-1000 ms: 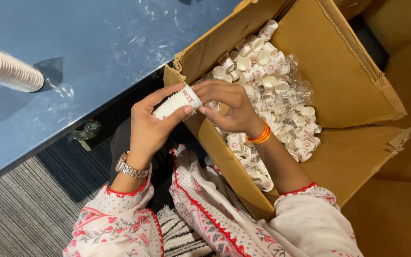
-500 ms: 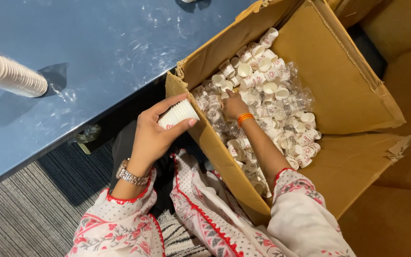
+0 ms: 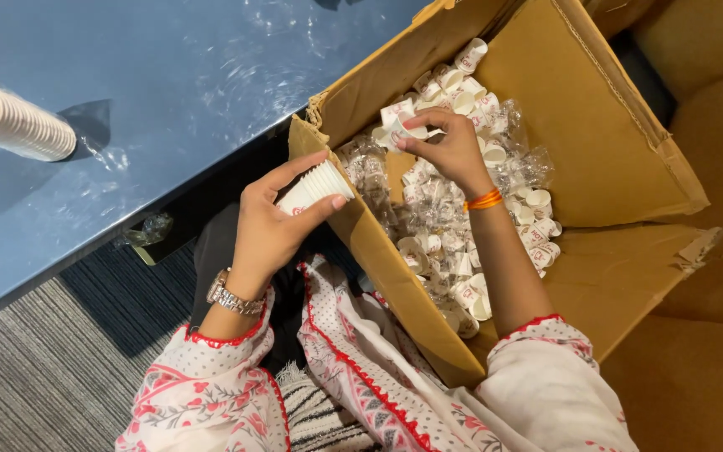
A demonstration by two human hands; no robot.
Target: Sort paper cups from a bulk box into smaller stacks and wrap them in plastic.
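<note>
My left hand [image 3: 271, 224] grips a short stack of small white paper cups [image 3: 315, 187], held sideways just left of the cardboard box's near wall. My right hand [image 3: 449, 149] is inside the open cardboard box [image 3: 629, 159] and pinches a single small white paper cup [image 3: 398, 134] by its rim, above the pile. The box holds several loose white cups [image 3: 462, 251] mixed with clear plastic wrap. A watch sits on my left wrist, an orange band on my right.
A blue table [image 3: 169, 92] lies at the upper left, with a long stack of white cups [image 3: 14, 124] lying on its side near the left edge. Striped grey carpet [image 3: 35, 377] is below. Tan upholstery [image 3: 705, 351] borders the box on the right.
My right hand left the stack, reached into the box and has lifted a single cup from the pile. My left hand with the stack stayed beside the box wall.
</note>
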